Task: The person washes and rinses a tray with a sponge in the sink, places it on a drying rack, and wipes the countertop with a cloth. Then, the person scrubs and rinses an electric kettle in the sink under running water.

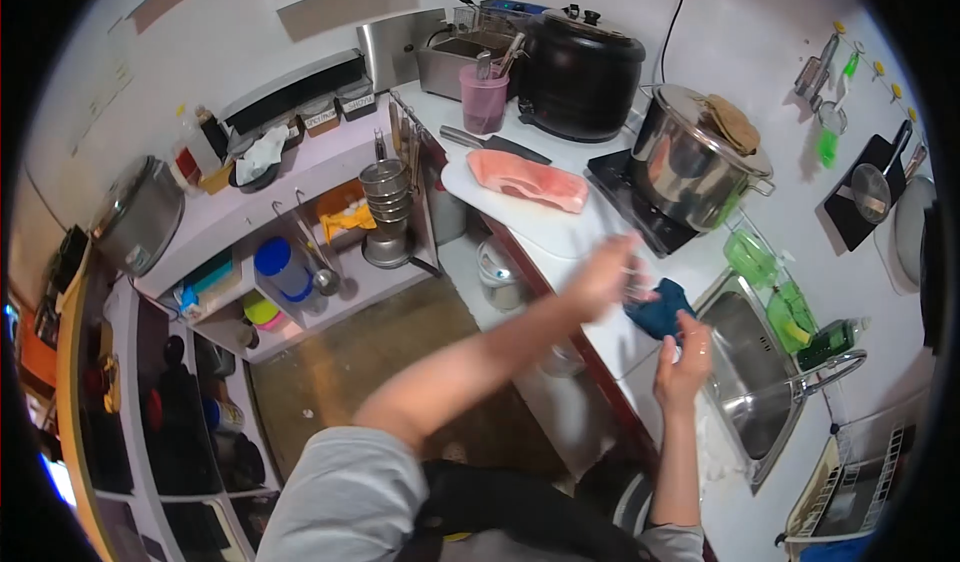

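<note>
My left hand [603,280] reaches across the counter, smeared by motion, so I cannot make out whether its fingers are closed. Near its fingertips lies a crumpled dark teal cloth [657,311], between the cutting board and the sink. My right hand [685,365] is at the cloth's near side, its thumb and fingers apart; the fingertips overlap the cloth's edge in view. A slab of pink meat [528,180] rests on a white cutting board [520,226] beyond my left hand. Behind the meat is a knife [495,144] with a broad blade.
A steel sink [745,362] with a faucet [835,370] is at the right. A steel pot [690,157] stands on a black cooktop [610,174], beside a large black cooker [580,77]. Utensils fill a pink cup [484,102]. Shelves [215,227] line the left side.
</note>
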Motion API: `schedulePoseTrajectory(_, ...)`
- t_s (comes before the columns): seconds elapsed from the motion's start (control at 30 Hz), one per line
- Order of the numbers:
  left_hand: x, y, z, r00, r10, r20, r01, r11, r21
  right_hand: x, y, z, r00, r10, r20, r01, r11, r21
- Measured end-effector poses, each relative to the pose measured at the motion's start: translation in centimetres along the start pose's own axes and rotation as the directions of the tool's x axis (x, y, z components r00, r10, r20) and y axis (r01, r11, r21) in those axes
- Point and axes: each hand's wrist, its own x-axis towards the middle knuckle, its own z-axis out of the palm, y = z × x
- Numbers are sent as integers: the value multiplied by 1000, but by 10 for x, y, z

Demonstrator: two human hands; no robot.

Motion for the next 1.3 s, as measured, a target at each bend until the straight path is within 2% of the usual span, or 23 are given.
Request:
schedulePoseTrajectory(0.03, -9, 40, -31, 986, 6, -169, 21, 987, 160, -7, -10, 19, 993, 98, 60, -101, 994, 45)
schedulePoseTrajectory(0.07, -9, 77, -71, 968, 105, -227, 10, 891, 453, -16, -20, 36, 973, 197, 123, -209, 974, 89)
schedulePoseTrajectory(0.1, -19, 113, -97, 948, 176, -265, 7, 821, 571, -27, -24, 50, 957, 252, 140, -265, 961, 77)
schedulePoseTrajectory(0.13, -28, 151, -118, 943, 124, -309, 71, 832, 550, -37, -20, 61, 939, 307, 156, -320, 945, 64)
schedulePoseTrajectory(0.17, -29, 182, -146, 937, 183, -296, 63, 748, 661, -45, -17, 70, 918, 359, 169, -372, 927, 49)
schedulePoseTrajectory(0.27, -18, 270, -194, 878, 272, -394, 120, 672, 731, -52, -11, 87, 869, 461, 181, -478, 876, 64)
schedulePoseTrajectory(0.37, 16, 345, -215, 926, 187, -328, 112, 693, 712, -24, -11, 106, 885, 454, 105, -457, 889, 8)
schedulePoseTrajectory(0.4, 40, 369, -224, 956, 217, -196, 52, 533, 844, -15, -7, 118, 892, 446, 73, -448, 894, 19)
schedulePoseTrajectory(0.47, 77, 400, -208, 936, 287, -205, 66, 430, 901, 7, 3, 146, 905, 425, 12, -425, 904, 40)
schedulePoseTrajectory(0.5, 103, 420, -209, 960, 248, -128, 67, 238, 969, 26, -7, 158, 886, 464, -14, -461, 883, 94)
schedulePoseTrajectory(0.53, 127, 431, -202, 948, 284, -142, 84, 207, 975, 33, -6, 173, 895, 445, -16, -441, 892, 101)
schedulePoseTrajectory(0.6, 176, 453, -181, 969, 146, -201, 197, 43, 979, 60, 3, 207, 916, 399, -34, -393, 912, 120)
schedulePoseTrajectory(0.67, 235, 472, -166, 944, 36, -329, 329, -212, 920, 87, -4, 231, 866, 501, 4, -495, 854, 162)
schedulePoseTrajectory(0.83, 341, 480, -149, 800, -64, -597, 337, -775, 535, 137, 3, 280, 834, 549, -50, -534, 827, 174)
schedulePoseTrajectory(0.93, 375, 481, -150, 715, -167, -678, 269, -830, 489, 153, 11, 296, 853, 520, -43, -512, 850, 122)
schedulePoseTrajectory(0.97, 376, 486, -150, 750, -169, -639, 316, -758, 571, 158, 14, 298, 873, 484, -54, -478, 873, 98)
schedulePoseTrajectory(1.0, 360, 493, -142, 876, -148, -458, 228, -710, 666, 160, 16, 299, 890, 451, -64, -446, 892, 74)
schedulePoseTrajectory(1.07, 391, 525, -177, 907, -127, -402, 312, -440, 842, 159, 22, 294, 877, 472, -88, -472, 881, 20)
schedulePoseTrajectory(1.1, 399, 534, -199, 918, -132, -374, 301, -382, 874, 157, 23, 290, 867, 485, -112, -489, 872, -6)
schedulePoseTrajectory(1.13, 395, 536, -212, 925, -162, -344, 234, -470, 851, 155, 18, 285, 832, 539, -130, -545, 838, -11)
schedulePoseTrajectory(1.2, 395, 523, -235, 829, -272, -489, 351, -429, 833, 148, 7, 281, 771, 609, -188, -617, 787, 22)
schedulePoseTrajectory(1.27, 406, 505, -266, 813, -514, -273, 233, -143, 962, 139, -7, 280, 746, 624, -231, -647, 762, -29)
schedulePoseTrajectory(1.3, 407, 498, -272, 856, -469, -219, 155, -171, 973, 136, -16, 280, 739, 624, -253, -652, 758, -37)
